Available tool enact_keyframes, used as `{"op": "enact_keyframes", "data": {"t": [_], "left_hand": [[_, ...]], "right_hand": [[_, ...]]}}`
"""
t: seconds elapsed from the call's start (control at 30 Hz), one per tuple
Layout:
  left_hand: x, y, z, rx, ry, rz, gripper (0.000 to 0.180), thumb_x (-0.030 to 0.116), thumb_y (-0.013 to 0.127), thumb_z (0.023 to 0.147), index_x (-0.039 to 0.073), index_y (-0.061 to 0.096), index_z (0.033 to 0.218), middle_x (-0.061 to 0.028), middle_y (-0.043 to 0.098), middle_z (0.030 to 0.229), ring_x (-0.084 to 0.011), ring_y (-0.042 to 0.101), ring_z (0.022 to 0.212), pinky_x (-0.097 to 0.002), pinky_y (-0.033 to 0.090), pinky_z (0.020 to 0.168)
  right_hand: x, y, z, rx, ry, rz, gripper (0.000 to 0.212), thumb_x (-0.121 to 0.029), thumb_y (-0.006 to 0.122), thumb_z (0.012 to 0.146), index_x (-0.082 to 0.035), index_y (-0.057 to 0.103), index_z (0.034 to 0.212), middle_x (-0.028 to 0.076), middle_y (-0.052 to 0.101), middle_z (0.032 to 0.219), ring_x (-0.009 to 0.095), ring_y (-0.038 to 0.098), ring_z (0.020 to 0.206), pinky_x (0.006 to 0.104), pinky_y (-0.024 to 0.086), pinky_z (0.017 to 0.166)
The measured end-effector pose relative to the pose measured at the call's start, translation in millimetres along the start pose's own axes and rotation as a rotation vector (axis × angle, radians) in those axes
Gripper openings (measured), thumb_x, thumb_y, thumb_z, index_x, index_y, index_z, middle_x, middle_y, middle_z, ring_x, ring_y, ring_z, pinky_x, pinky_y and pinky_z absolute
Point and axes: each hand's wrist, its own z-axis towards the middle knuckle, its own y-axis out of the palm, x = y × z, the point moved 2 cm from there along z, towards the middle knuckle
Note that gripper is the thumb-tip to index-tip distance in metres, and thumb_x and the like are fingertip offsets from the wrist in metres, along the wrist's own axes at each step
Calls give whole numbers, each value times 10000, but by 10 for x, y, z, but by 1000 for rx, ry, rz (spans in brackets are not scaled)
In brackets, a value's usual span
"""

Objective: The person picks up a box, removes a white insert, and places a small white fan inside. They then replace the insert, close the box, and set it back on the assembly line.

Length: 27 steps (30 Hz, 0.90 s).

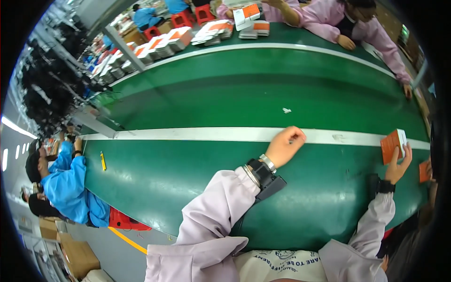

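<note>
My left hand (286, 146) hovers over the white rail that runs along the green table, its fingers curled in toward the thumb. Nothing shows inside that curl. On the right, my right hand (399, 165) grips a small orange-and-white box (391, 146) near the far end of the rail. Its orange side faces left and its white side is turned right. Both wrists wear black bands, and the left also has a metal bracelet.
A green conveyor belt (211, 98) lies beyond the white rail (197, 134), with a white scrap (286, 110) on it. A yellow cutter (103, 161) rests at left. Stacked boxes (176, 38) line the far side. Co-workers sit opposite, left and right; another orange box (424, 171) is at right.
</note>
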Motion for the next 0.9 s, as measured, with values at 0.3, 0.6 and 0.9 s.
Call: {"op": "enact_keyframes", "data": {"t": [0.3, 0.6, 0.9], "left_hand": [[113, -13, 70, -74, 78, 26, 81, 124, 535, 761, 45, 525, 778, -30, 540, 772, -135, 519, 737, -254, 411, 672], [104, -72, -48, -59, 198, 206, 98, 136, 544, 732, 42, 520, 751, -64, 541, 763, -193, 524, 753, -299, 417, 677], [82, -196, -120, 50, 25, 46, 79, 116, 532, 755, 39, 520, 766, -36, 542, 757, -131, 511, 714, -253, 413, 648]], "right_hand": [[460, 696, -502, -994, 386, 699, 78, -84, 479, 809, -10, 479, 783, 24, 484, 783, 103, 453, 740, 203, 359, 689], [663, 734, -606, -959, 516, 733, 138, -178, 459, 840, -56, 517, 815, -9, 484, 746, 64, 421, 682, 179, 317, 609], [477, 781, -574, -903, 633, 721, 123, -162, 471, 832, -59, 509, 779, -2, 499, 779, 76, 438, 720, 194, 327, 631]]}}
